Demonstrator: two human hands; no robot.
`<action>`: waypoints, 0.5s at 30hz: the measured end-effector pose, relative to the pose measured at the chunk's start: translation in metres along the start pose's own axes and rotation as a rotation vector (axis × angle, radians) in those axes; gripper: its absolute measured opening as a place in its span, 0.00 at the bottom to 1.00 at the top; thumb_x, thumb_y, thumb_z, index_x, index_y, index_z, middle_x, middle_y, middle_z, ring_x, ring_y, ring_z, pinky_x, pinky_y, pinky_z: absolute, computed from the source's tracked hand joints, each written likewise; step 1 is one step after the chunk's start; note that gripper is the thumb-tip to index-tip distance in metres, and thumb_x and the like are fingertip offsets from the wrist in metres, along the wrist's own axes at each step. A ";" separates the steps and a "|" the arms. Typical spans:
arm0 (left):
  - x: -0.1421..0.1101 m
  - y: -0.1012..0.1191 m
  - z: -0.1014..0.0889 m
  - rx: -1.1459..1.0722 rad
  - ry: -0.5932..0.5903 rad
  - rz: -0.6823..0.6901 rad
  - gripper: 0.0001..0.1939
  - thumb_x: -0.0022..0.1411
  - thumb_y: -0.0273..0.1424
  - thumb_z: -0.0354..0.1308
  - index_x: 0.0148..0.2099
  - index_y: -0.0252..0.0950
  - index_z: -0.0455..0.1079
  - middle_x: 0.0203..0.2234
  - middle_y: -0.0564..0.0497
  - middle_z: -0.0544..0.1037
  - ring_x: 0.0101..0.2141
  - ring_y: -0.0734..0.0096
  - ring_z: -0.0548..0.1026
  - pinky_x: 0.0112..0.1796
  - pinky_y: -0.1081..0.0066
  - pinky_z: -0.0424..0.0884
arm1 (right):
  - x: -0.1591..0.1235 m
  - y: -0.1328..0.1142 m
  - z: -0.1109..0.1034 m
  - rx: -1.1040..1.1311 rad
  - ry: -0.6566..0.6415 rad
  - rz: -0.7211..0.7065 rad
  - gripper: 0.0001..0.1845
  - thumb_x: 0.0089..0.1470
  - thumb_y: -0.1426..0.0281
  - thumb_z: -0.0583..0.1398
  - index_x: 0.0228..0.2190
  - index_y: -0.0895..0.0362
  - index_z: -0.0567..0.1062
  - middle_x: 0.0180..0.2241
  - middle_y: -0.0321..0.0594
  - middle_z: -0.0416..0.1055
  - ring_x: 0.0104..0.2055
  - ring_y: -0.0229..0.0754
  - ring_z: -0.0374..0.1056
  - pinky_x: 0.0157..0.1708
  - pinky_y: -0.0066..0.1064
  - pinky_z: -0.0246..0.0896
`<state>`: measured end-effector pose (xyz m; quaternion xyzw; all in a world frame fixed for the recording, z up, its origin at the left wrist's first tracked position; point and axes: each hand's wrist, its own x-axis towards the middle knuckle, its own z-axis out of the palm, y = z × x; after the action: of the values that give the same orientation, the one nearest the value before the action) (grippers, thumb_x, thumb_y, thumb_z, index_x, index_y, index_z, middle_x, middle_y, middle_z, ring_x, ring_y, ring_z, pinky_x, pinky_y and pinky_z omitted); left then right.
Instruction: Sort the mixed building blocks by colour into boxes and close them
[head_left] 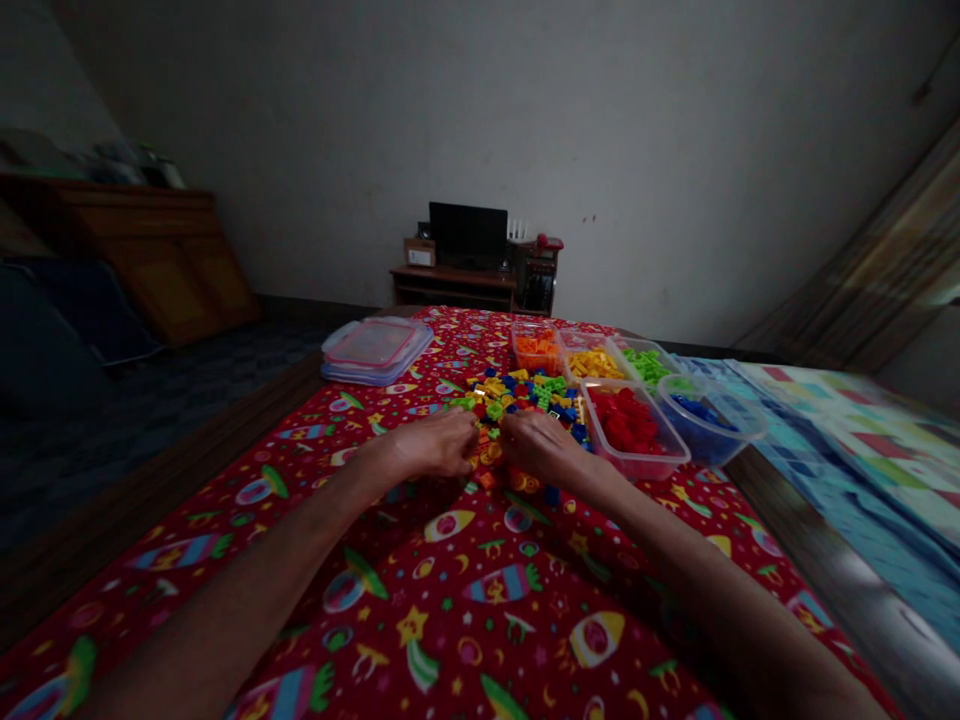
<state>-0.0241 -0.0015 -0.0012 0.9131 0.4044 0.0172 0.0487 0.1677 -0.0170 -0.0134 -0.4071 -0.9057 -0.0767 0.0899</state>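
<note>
My left hand [435, 445] and my right hand [541, 447] rest side by side on a red patterned cloth [465, 590], at the near edge of a pile of mixed coloured bricks [525, 395]. Both hands have their fingers curled down onto small orange and yellow bricks [489, 455] between them. What each hand grips is hidden under the fingers. Behind the pile stand clear tubs of sorted bricks: orange [537, 350], yellow [595, 362], green [646, 365], red [630, 428] and blue [709, 418].
A stack of clear tub lids [375, 350] lies at the far left of the cloth. A blue patterned sheet [847, 450] covers the surface to the right. A low desk with a dark screen [469, 235] stands by the far wall. A wooden cabinet [150, 250] is at left.
</note>
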 end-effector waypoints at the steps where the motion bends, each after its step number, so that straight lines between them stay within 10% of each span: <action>1: 0.000 -0.004 -0.003 0.000 -0.012 -0.002 0.03 0.47 0.29 0.58 0.27 0.36 0.71 0.28 0.48 0.74 0.33 0.65 0.71 0.34 0.72 0.67 | 0.001 -0.002 0.002 0.006 0.007 -0.018 0.11 0.58 0.74 0.50 0.33 0.62 0.72 0.29 0.44 0.70 0.27 0.36 0.60 0.26 0.28 0.47; 10: -0.005 -0.030 -0.019 -0.123 0.011 -0.128 0.07 0.50 0.32 0.53 0.33 0.36 0.69 0.24 0.54 0.75 0.25 0.73 0.71 0.25 0.77 0.62 | -0.005 -0.016 0.020 -0.028 -0.015 -0.099 0.09 0.57 0.77 0.50 0.35 0.61 0.70 0.31 0.46 0.68 0.32 0.40 0.62 0.30 0.29 0.52; 15: 0.002 -0.022 -0.017 -0.269 0.158 -0.083 0.10 0.54 0.36 0.52 0.34 0.35 0.69 0.27 0.52 0.76 0.28 0.71 0.73 0.30 0.74 0.65 | 0.001 0.003 0.019 0.255 0.191 -0.101 0.08 0.56 0.76 0.50 0.27 0.59 0.66 0.24 0.37 0.63 0.24 0.34 0.53 0.25 0.27 0.45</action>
<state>-0.0402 0.0160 0.0136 0.8767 0.4384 0.1410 0.1392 0.1672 -0.0098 -0.0315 -0.3374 -0.9147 -0.0040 0.2226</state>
